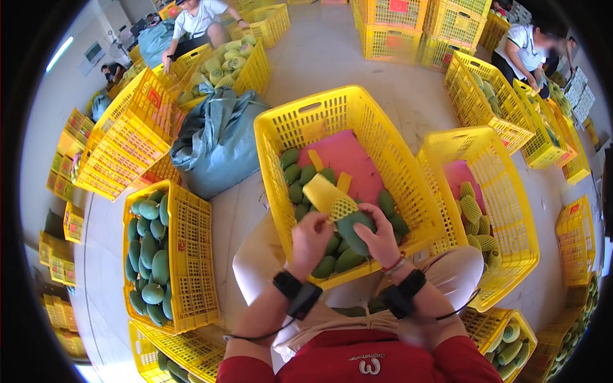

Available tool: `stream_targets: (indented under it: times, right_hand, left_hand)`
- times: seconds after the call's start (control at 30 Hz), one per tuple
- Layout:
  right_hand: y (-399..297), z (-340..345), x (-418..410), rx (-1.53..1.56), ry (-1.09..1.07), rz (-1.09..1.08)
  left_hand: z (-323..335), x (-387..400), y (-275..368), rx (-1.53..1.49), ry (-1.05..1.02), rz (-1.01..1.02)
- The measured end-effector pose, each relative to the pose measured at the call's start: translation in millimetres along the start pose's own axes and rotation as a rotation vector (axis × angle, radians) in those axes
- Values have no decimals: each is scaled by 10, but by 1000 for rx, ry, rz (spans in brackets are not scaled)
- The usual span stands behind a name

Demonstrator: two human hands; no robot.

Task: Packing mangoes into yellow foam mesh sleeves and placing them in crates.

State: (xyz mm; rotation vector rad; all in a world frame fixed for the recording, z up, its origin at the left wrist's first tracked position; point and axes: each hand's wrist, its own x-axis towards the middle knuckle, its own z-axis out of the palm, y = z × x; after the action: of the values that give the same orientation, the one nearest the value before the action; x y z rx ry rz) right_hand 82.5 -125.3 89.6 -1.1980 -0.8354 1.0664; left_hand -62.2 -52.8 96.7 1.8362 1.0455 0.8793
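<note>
Above a yellow plastic crate (348, 95), my right hand (380, 234) holds a green mango (354, 230). A yellow foam net sleeve (330, 196) covers one end of the mango, its empty part pointing up and left. My left hand (311, 239) is at the edge of the sleeve, fingers curled and seemingly pinching it. Bare green mangoes (295, 191) lie below in the crate, along its left side and near end, beside a pink sheet (345, 153). Two flat yellow foam sleeves (344, 183) rest among them.
Left stands a crate of bare mangoes (149, 253); right, a crate (522, 210) with net-sleeved mangoes (470, 209). A blue-grey sack (225, 143) lies ahead on the left. Crate stacks (392, 40) rise at the back. One person (196, 21) sits back left, another (522, 48) back right.
</note>
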Motion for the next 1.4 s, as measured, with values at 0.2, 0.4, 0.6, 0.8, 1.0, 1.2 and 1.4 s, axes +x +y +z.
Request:
stream_targets:
  times: [0.2,0.4,0.6,0.8,1.0,1.2,1.4]
  right_hand:
    - [198,135,72,-442,465,-368]
    - [-268,-76,-36,-624,178,-470]
    - [-482,-320,281,-942,241,-607]
    - [-463,-305,263,-836,141,-691]
    - [-713,-167,69,-831,-58,-777]
    - [-1080,-899,208,-525,290,-598]
    - [-916,-2705,462,56,384,0]
  left_hand:
    - [398,-304,-26,123,118,151]
    - [355,-96,107,-652,-172,-60]
    - [336,-129,183,-647,-234,-98]
    - [428,-160,199,-692,-190,-327]
    - [491,144,293,-808,-14,-190]
    - [1056,560,866,-702,-90,-42]
    - [1640,731,743,-268,-504,153]
